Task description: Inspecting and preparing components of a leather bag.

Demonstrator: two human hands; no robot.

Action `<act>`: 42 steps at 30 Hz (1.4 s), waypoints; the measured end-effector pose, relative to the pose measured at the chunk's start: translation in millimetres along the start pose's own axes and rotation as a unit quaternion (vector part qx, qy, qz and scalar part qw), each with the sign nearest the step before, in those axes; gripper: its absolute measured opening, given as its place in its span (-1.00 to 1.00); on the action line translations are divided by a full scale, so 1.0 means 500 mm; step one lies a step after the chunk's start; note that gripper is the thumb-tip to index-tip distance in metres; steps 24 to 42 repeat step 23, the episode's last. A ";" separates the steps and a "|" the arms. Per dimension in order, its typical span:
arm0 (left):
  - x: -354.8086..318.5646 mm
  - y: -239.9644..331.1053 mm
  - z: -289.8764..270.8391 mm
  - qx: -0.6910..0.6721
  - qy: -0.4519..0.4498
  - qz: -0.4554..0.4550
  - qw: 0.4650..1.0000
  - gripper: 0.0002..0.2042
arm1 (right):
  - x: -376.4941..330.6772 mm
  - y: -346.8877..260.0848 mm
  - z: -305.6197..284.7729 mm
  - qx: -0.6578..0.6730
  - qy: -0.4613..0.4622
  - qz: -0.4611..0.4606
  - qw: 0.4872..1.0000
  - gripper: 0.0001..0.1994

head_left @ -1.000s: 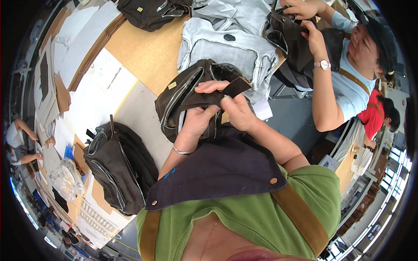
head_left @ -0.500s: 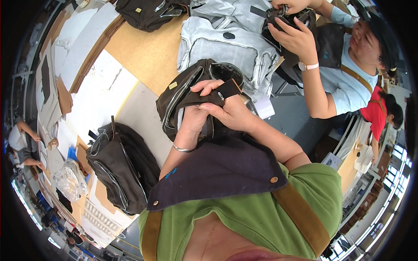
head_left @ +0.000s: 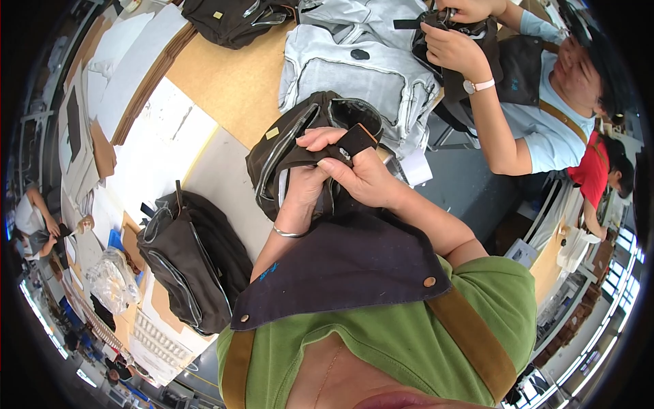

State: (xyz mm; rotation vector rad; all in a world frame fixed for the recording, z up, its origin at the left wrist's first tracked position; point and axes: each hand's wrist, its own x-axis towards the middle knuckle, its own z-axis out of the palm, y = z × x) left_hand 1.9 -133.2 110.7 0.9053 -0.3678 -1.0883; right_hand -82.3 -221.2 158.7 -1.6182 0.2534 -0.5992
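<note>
The right hand [head_left: 361, 178] is closed on a flat dark strap tab [head_left: 355, 140], thumb and fingers pinching it above the mouth of a dark brown bag [head_left: 293, 146]. The left hand [head_left: 303, 191] is wrapped around the bag's body from below, fingers curled tight into the fabric; a thin metal bangle [head_left: 289, 233] sits on that wrist. The bag is held up in front of the chest, over the near edge of the worktable [head_left: 231, 88], its zipped opening turned upward and to the left.

Just beyond the bag lies a pale grey bag [head_left: 361, 75], flat on the table, partly hidden by the held one. To the person's left, a second dark bag [head_left: 194, 259] rests on its side at the table's near corner, with a crumpled clear plastic bag [head_left: 109, 279] just beside it. White paper sheets [head_left: 163, 136] lie between that bag and the bare wood. Another dark bag [head_left: 231, 20] sits at the far edge.

Across the table, a co-worker in a light blue shirt handles a separate dark bag [head_left: 463, 34] with both hands, well apart from the first person's work.
</note>
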 end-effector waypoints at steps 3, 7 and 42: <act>0.006 0.002 0.003 0.043 0.010 0.009 0.999 -0.57 | -0.001 0.006 0.003 -0.035 0.007 -0.011 0.999 -0.77; 0.014 0.010 0.008 0.063 0.012 0.013 0.998 -0.63 | 0.002 -0.001 0.007 -0.036 0.025 -0.011 0.999 -0.74; 0.013 -0.014 -0.010 0.094 0.051 -0.005 0.994 -0.70 | -0.114 -0.015 -0.079 -0.113 0.139 0.163 0.970 -0.49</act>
